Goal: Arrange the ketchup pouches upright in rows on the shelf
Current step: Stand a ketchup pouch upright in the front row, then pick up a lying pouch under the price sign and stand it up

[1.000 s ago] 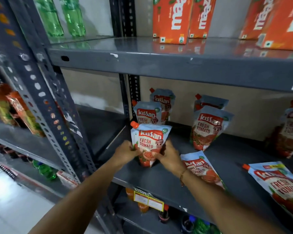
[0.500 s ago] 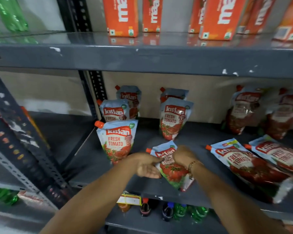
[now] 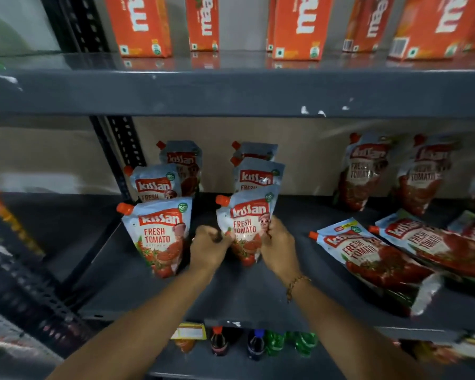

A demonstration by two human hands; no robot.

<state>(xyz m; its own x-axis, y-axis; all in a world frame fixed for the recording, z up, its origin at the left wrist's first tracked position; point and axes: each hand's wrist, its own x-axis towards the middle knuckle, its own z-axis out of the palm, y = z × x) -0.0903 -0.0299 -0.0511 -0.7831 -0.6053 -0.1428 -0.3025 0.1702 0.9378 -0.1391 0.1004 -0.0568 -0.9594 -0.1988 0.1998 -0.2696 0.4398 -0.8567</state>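
A ketchup pouch (image 3: pixel 246 226) with an orange cap stands upright on the grey shelf (image 3: pixel 244 294), gripped from both sides by my left hand (image 3: pixel 207 249) and my right hand (image 3: pixel 279 248). It is the front of a second row; two more pouches (image 3: pixel 258 175) stand behind it. To its left a first row of three upright pouches (image 3: pixel 159 234) runs back to the wall. Flat on the shelf at the right lie more pouches (image 3: pixel 373 259), and two upright ones (image 3: pixel 368 171) lean at the back right.
Orange juice cartons (image 3: pixel 296 26) line the shelf above. Below the shelf edge stand small bottles (image 3: pixel 255 344) and a yellow price tag (image 3: pixel 189 330). A perforated metal upright (image 3: pixel 115 152) bounds the bay on the left.
Both hands have lifted the pouch that lay flat near the front and stood it upright in front of the second row. The camera has shifted right.
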